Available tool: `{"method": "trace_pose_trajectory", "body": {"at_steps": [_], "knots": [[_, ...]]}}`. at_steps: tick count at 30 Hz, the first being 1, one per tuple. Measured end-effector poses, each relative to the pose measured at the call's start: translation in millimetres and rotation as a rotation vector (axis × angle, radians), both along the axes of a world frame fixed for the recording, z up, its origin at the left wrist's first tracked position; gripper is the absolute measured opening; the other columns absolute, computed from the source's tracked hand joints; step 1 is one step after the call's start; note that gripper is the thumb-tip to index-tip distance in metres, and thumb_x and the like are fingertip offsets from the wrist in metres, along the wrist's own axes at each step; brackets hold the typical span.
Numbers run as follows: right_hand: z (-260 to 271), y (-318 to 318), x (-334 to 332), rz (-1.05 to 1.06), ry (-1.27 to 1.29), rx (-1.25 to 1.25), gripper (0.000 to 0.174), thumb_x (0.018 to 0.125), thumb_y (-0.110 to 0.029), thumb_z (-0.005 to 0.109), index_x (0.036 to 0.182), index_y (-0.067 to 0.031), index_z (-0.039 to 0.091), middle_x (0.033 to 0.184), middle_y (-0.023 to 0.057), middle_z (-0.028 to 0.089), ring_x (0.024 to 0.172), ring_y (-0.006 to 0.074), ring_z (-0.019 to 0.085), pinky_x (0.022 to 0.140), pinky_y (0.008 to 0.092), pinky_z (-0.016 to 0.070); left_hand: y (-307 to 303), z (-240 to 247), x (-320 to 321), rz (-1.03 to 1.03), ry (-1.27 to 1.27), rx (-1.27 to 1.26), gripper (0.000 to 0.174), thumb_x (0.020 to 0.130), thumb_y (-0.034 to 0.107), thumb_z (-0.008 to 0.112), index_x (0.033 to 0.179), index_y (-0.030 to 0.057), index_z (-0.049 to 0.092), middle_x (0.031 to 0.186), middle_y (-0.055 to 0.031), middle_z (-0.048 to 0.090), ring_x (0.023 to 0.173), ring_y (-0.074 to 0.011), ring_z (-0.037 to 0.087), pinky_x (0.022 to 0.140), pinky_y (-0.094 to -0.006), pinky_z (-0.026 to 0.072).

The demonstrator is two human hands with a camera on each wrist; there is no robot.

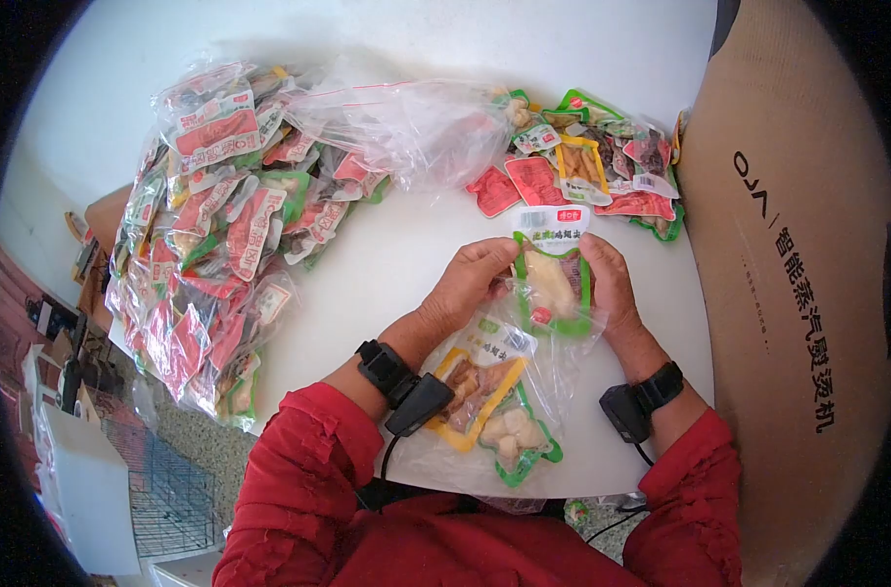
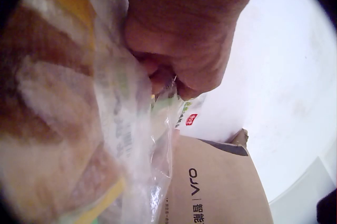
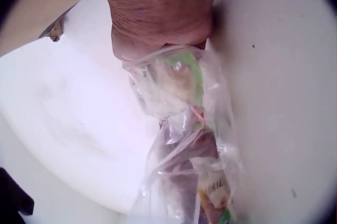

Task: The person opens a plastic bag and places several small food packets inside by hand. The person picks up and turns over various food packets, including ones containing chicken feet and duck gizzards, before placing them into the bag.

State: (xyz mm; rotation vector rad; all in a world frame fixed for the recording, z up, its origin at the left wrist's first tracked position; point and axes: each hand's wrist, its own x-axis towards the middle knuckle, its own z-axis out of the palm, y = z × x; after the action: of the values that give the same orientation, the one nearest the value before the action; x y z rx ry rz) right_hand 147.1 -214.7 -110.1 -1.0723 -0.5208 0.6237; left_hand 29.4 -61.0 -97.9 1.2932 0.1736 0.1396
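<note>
Both hands hold a green-edged food packet (image 1: 551, 279) by its upper sides, at the mouth of a clear plastic bag (image 1: 553, 367). The left hand (image 1: 470, 279) pinches its left edge and the right hand (image 1: 610, 284) its right edge. Lower in the bag lie a yellow-edged packet (image 1: 475, 386) and a green-edged packet (image 1: 516, 437). In the left wrist view the left hand (image 2: 181, 40) has curled fingers at the clear film. The right wrist view shows the back of the right hand (image 3: 160, 19) above the bag (image 3: 176, 129); its fingertips are hidden.
A large clear bag full of packets (image 1: 201, 245) covers the table's left side. Loose packets (image 1: 602, 166) lie at the back right, with crumpled clear plastic (image 1: 416, 132) beside them. A tall cardboard box (image 1: 798, 293) stands along the right edge. A wire cage (image 1: 166, 479) is at the lower left.
</note>
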Motion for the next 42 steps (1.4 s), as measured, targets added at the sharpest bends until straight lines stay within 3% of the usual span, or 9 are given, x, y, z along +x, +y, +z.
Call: {"method": "trace_pose_trajectory", "body": {"at_steps": [6,13,15,19,21,25,27,34,42], "knots": [[-2.8,0.3,3.6,-0.057,-0.004,0.001,0.025,0.088,-0.025,0.049,0.090,-0.0020,0.057,0.080,0.0036,0.058,0.071,0.0099,0.056,0.064,0.0231,0.0468,-0.6,-4.4,0.7,-0.048,-0.028,0.044,0.021,0.088,0.018,0.051,0.103,0.0065,0.060,0.075,0.0073,0.054,0.055,0.0000,0.041,0.048,-0.0143,0.0329],[-1.0,1.6,2.3,-0.075,0.044,0.034,0.022,0.088,-0.024,0.049,0.086,-0.0033,0.057,0.076,0.0039,0.058,0.066,0.0105,0.057,0.060,0.0237,0.0481,1.4,-7.5,2.5,-0.076,-0.030,0.065,0.021,0.087,0.015,0.052,0.105,0.0051,0.058,0.081,0.0049,0.058,0.058,-0.0004,0.044,0.051,-0.0147,0.0364],[4.8,0.2,-1.4,-0.079,0.050,0.024,0.021,0.088,-0.023,0.049,0.087,-0.0032,0.056,0.077,0.0043,0.059,0.066,0.0109,0.057,0.060,0.0239,0.0484,0.8,-7.6,3.1,-0.171,-0.026,0.204,0.026,0.086,0.012,0.053,0.110,0.0032,0.055,0.094,-0.0001,0.060,0.074,-0.0041,0.053,0.066,-0.0188,0.0438],[2.5,0.6,-0.1,-0.094,0.030,0.045,0.019,0.088,-0.020,0.048,0.089,-0.0030,0.055,0.077,0.0055,0.059,0.065,0.0126,0.058,0.060,0.0253,0.0498,-5.3,-10.6,5.2,-0.239,-0.183,0.118,0.032,0.084,0.009,0.056,0.115,0.0020,0.051,0.093,-0.0012,0.058,0.079,-0.0054,0.053,0.072,-0.0203,0.0437],[3.3,-1.9,0.0,-0.073,0.038,0.049,0.020,0.089,-0.020,0.047,0.092,-0.0024,0.055,0.084,0.0069,0.060,0.072,0.0135,0.060,0.065,0.0260,0.0502,-3.2,-6.0,3.3,-0.305,-0.112,0.116,0.037,0.083,0.008,0.056,0.119,0.0014,0.046,0.112,-0.0057,0.055,0.101,-0.0121,0.053,0.089,-0.0267,0.0404],[-0.7,-2.4,3.6,-0.063,0.097,0.066,0.021,0.090,-0.020,0.046,0.096,-0.0019,0.055,0.092,0.0083,0.061,0.079,0.0148,0.061,0.071,0.0276,0.0508,-5.1,-7.4,4.0,-0.298,-0.159,0.124,0.038,0.084,0.008,0.055,0.120,0.0018,0.046,0.111,-0.0055,0.056,0.099,-0.0113,0.053,0.088,-0.0263,0.0412],[-1.6,-1.6,3.6,-0.049,0.103,0.100,0.020,0.090,-0.019,0.046,0.096,-0.0020,0.055,0.092,0.0083,0.060,0.080,0.0151,0.060,0.072,0.0280,0.0507,-6.2,-6.6,3.4,-0.255,-0.131,0.081,0.032,0.084,0.007,0.054,0.115,0.0016,0.050,0.102,-0.0033,0.058,0.089,-0.0079,0.054,0.079,-0.0217,0.0432],[1.0,-0.7,1.2,-0.003,0.099,0.166,0.018,0.089,-0.018,0.047,0.096,-0.0026,0.054,0.093,0.0081,0.060,0.082,0.0163,0.060,0.074,0.0292,0.0501,-1.1,-8.5,4.3,-0.285,-0.073,0.112,0.032,0.085,0.011,0.054,0.116,0.0033,0.050,0.104,-0.0018,0.058,0.090,-0.0068,0.055,0.077,-0.0214,0.0444],[5.0,0.9,-5.2,0.033,0.031,0.148,0.022,0.088,-0.019,0.050,0.099,-0.0004,0.054,0.092,0.0070,0.059,0.081,0.0142,0.058,0.074,0.0270,0.0481,-0.6,-10.8,5.7,-0.151,-0.051,0.126,0.027,0.087,0.014,0.051,0.112,0.0058,0.053,0.089,0.0037,0.059,0.061,0.0000,0.046,0.052,-0.0147,0.0355]]}}
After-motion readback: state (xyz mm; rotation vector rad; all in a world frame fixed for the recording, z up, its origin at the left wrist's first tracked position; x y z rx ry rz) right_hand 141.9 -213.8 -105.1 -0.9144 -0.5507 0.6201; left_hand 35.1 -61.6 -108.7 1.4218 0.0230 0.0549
